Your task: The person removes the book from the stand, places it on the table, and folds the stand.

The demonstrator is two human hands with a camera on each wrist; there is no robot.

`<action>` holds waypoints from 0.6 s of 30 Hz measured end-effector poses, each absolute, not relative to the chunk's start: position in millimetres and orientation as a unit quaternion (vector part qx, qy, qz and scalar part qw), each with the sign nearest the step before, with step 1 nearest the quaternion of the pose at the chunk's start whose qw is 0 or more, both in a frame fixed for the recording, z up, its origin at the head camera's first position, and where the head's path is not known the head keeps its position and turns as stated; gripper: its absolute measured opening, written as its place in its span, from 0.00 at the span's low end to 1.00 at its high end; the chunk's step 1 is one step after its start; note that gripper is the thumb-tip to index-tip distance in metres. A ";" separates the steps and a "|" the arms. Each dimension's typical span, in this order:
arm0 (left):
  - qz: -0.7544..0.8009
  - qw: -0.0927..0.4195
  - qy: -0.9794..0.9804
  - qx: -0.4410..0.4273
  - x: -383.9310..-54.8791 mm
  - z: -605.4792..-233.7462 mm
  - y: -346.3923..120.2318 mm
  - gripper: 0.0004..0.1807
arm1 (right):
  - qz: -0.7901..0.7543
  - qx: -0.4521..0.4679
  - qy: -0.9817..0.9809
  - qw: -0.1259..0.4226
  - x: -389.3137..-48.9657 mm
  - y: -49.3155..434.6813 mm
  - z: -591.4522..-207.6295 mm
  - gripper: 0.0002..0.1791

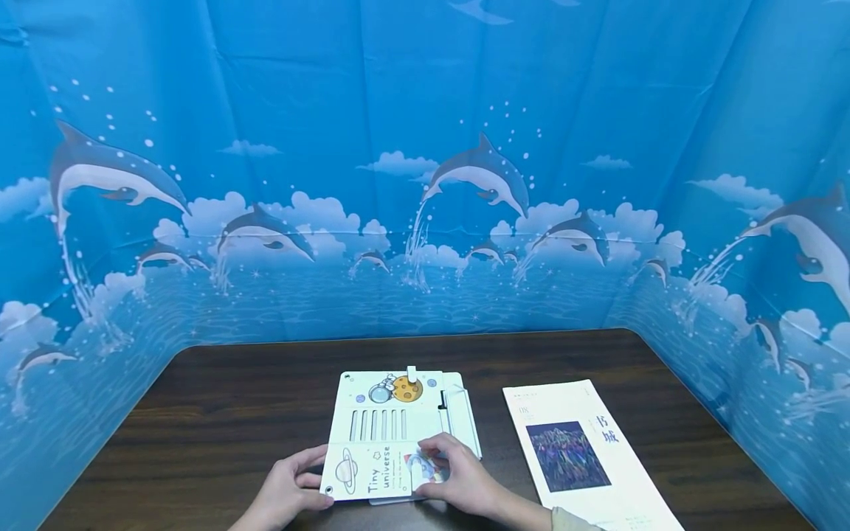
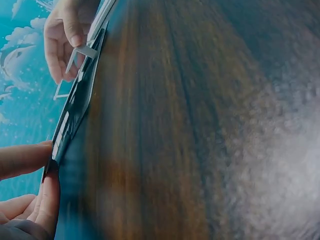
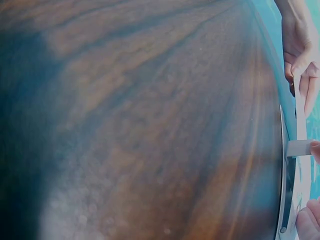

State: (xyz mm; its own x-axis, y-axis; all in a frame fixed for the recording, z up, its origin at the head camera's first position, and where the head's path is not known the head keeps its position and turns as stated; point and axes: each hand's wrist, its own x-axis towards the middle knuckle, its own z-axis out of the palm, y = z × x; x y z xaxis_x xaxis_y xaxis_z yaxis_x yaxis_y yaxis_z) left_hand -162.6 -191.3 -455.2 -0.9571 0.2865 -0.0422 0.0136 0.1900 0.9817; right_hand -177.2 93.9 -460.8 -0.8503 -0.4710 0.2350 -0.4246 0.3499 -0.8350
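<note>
A pale book stand (image 1: 378,428) with space drawings, slots and the words "Tiny universe" lies in front of me, its back plate (image 1: 461,420) showing along the right side. My left hand (image 1: 292,479) pinches its lower left edge; the left wrist view shows the thumb and a finger (image 2: 25,159) on either side of the thin panel. My right hand (image 1: 458,472) is at the lower right, finger and thumb around a white page clip (image 3: 299,148) on the front edge. Another white clip (image 1: 412,374) sits at the far edge.
A white magazine (image 1: 564,413) with a dark square picture lies to the right of the stand. Dark wood tabletop (image 1: 219,413) surrounds both. A blue dolphin-print curtain (image 1: 332,280) stands behind the table and along its sides.
</note>
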 end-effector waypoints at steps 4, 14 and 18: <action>0.620 0.105 0.770 0.105 -162.6 -459.3 -192.5 0.43 | -0.501 -0.265 0.823 0.028 -177.4 93.1 -460.1 0.28; 0.605 0.103 0.785 0.086 -161.6 -461.0 -191.2 0.43 | -0.493 -0.261 0.830 0.029 -175.7 92.4 -457.7 0.29; 0.606 0.104 0.785 0.082 -161.9 -460.8 -190.7 0.43 | -0.494 -0.260 0.829 0.028 -174.5 91.6 -456.6 0.28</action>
State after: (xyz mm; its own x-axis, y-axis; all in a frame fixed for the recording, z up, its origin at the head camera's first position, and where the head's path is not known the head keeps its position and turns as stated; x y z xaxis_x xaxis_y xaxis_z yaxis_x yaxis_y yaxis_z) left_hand -161.9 -190.7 -460.8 -0.9650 0.2546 -0.0636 0.0030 0.2531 0.9674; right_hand -174.5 91.6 -456.6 -0.8632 -0.4587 0.2110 -0.4037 0.3760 -0.8341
